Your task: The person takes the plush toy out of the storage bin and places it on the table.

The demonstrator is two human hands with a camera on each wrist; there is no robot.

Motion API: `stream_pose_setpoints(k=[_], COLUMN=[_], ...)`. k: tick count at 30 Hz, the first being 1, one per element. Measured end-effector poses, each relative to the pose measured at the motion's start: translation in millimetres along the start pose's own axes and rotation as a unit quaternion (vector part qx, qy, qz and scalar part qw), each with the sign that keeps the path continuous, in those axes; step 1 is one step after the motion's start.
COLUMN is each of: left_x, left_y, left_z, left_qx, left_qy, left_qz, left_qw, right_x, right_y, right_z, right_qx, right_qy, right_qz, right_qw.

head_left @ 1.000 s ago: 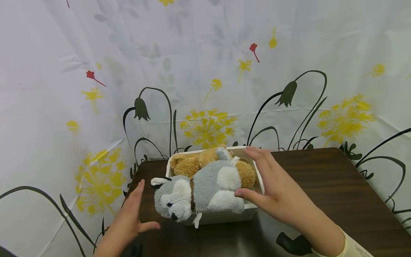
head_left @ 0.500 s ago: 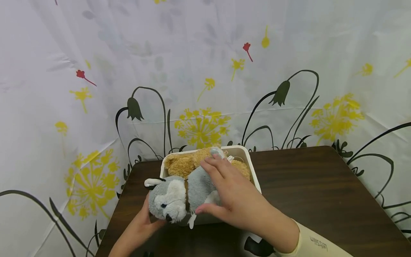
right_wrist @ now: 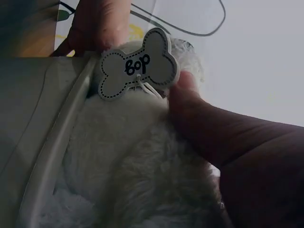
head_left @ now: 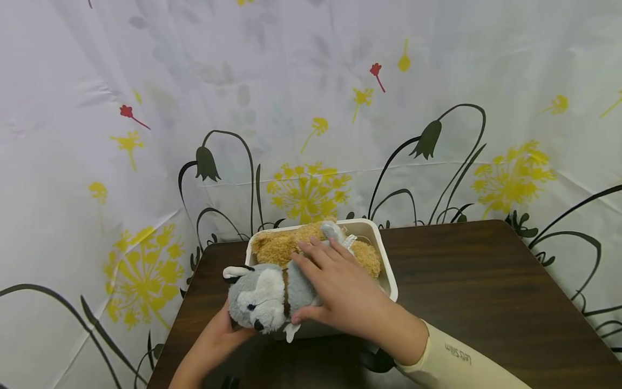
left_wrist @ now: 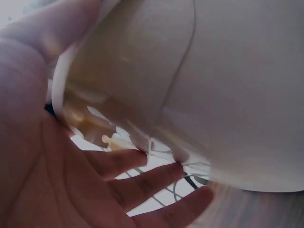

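A grey and white plush husky (head_left: pixel 262 300) lies on its side across a white bin (head_left: pixel 390 275), its head past the bin's left end. My right hand (head_left: pixel 347 294) rests on the husky's body with fingers spread, the thumb beside a bone-shaped tag (right_wrist: pixel 137 66). Below the husky's head, my left hand (head_left: pixel 216 337) is at the bin's left end. Its fingers (left_wrist: pixel 147 185) stretch along the bin's outer wall in the left wrist view. Behind the husky, a curly brown plush toy (head_left: pixel 277 247) fills the bin, partly hidden.
The bin stands on a dark wooden table (head_left: pixel 461 270), near its back edge. A flower-printed white curtain (head_left: pixel 311 108) hangs close behind. Under my right wrist is a black object (head_left: pixel 376 361), mostly covered.
My right hand has moved left from the bin's right rim onto the husky's body. My left hand has come in from the left to beneath the husky's head.
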State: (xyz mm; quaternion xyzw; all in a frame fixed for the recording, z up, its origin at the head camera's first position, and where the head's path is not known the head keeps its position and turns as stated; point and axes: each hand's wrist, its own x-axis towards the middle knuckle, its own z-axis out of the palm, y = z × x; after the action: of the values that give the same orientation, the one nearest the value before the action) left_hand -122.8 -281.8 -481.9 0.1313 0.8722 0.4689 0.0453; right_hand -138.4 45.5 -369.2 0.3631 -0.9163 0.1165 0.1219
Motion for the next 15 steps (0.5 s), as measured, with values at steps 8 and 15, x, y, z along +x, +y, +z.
stream_pose_setpoints(k=[8, 15], left_x=[-0.9, -4.3], left_y=[9.2, 5.4], left_z=[2.4, 5.4], left_qx=[-0.042, -0.079], left_qy=[-0.013, -0.014], left_qz=[-0.048, -0.032], left_qw=[0.9979, 0.9963], right_x=[-2.7, -9.4], right_y=[0.2, 0.5], right_z=[2.1, 6.9], right_qx=[-0.029, -0.018], right_qy=[-0.028, -0.014], right_qz=[0.032, 0.085], right_qw=[0.9987, 0.9961])
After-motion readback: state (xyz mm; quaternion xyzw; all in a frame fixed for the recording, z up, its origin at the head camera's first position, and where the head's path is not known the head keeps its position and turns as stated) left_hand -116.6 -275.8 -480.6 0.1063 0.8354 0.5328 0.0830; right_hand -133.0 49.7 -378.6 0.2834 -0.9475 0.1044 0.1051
